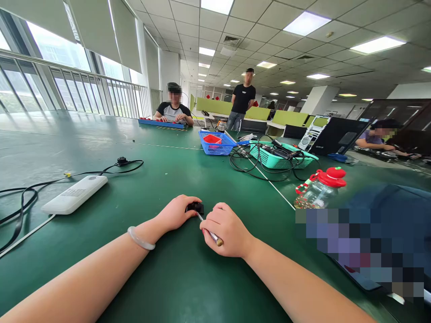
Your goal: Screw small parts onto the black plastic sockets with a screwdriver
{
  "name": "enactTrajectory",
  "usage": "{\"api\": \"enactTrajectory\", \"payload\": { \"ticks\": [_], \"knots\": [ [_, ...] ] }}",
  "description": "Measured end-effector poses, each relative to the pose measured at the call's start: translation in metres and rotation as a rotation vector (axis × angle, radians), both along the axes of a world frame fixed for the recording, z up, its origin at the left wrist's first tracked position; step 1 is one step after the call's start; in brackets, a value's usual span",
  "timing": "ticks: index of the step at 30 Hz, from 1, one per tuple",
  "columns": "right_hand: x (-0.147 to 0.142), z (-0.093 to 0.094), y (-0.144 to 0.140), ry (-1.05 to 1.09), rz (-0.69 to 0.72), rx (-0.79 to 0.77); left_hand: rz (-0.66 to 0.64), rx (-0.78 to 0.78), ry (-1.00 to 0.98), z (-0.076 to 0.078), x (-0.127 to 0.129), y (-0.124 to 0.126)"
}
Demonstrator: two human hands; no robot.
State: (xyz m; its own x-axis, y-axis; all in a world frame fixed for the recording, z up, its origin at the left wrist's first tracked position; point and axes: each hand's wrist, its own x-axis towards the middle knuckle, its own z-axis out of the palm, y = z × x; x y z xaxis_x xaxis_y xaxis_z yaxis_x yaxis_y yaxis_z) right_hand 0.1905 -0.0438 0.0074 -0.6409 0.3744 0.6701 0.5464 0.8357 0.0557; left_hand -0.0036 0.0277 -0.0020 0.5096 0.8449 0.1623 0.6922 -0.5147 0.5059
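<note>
My left hand [178, 211] is closed on a small black part [198, 207], holding it low at the green tabletop with thumb and fingers around it. Part of the black piece is hidden behind the fingers, and its exact kind is unclear. In my right hand [227, 231] is a slim screwdriver [215, 237] with a thin metal shaft and a tan-coloured end cap. Its shaft slants up and left, and the tip meets the near side of the black part by my left thumb. A pale bangle [140, 240] circles my left wrist.
At left lie a white power adapter [76, 194] and black cables [23, 202]. Farther back stand a blue basket [217, 148] and a green basket [269, 160] with cables. A red-lidded bottle [318, 190] and dark blue fabric [390, 211] are at right. Several people are beyond.
</note>
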Motion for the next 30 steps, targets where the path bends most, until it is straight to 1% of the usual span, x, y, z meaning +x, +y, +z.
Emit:
{"api": "enactTrajectory", "payload": {
  "ticks": [5, 9, 13, 15, 19, 22, 25, 30],
  "knots": [
    [-0.0003, 0.0, -0.0003, -0.057, -0.03, 0.025, 0.0, -0.001, 0.004, 0.0007, -0.0003, -0.0002],
    [-0.001, -0.0018, -0.0013, -0.19, -0.069, 0.025, -0.015, 0.004, 0.011, -0.0001, -0.0009, -0.0001],
    [-0.0025, -0.0048, -0.0016, -0.302, -0.048, 0.001, -0.009, -0.002, 0.008, -0.0009, -0.0007, -0.0001],
    [-0.0026, -0.005, -0.0009, -0.293, -0.048, 0.002, -0.004, -0.006, 0.006, -0.001, -0.0005, 0.0],
    [-0.001, -0.0022, 0.0004, -0.18, -0.103, 0.016, -0.015, -0.006, 0.001, -0.0008, -0.0003, 0.0002],
    [0.0001, -0.0005, 0.0005, -0.119, -0.116, 0.012, -0.012, -0.004, 0.002, -0.0006, -0.0004, 0.0001],
    [-0.0006, -0.001, 0.0, -0.116, -0.123, 0.01, -0.007, -0.005, 0.0, -0.0001, -0.0005, -0.0004],
    [-0.0032, -0.0039, -0.0003, -0.17, -0.129, 0.004, -0.007, -0.002, 0.01, 0.0014, 0.0, -0.0016]
  ]
}}
